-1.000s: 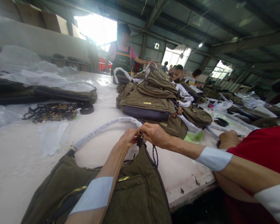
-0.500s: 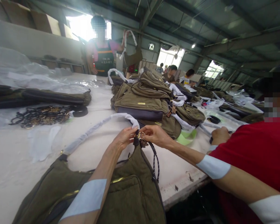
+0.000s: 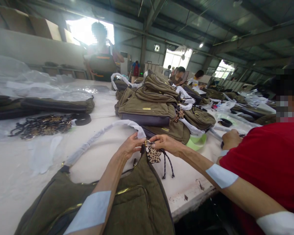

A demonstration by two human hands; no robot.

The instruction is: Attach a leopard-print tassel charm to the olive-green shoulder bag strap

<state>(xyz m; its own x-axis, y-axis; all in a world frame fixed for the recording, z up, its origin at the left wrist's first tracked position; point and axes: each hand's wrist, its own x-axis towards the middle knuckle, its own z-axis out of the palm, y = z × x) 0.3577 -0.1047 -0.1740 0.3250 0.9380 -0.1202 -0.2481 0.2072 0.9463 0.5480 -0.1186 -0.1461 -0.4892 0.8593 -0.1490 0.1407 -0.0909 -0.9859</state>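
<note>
Head view: the left hand (image 3: 129, 146) and right hand (image 3: 166, 145) hold with closed fingers one small metal ring (image 3: 147, 142) on the green bag (image 3: 134, 202).

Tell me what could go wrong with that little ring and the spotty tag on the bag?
The small metal ring is held between the left hand and right hand, so it might slip and drop. The leopard-print tag and braided cord dangle loose and could perhaps tangle. The olive corduroy bag lies at the table's edge, so it might slide off.
</note>
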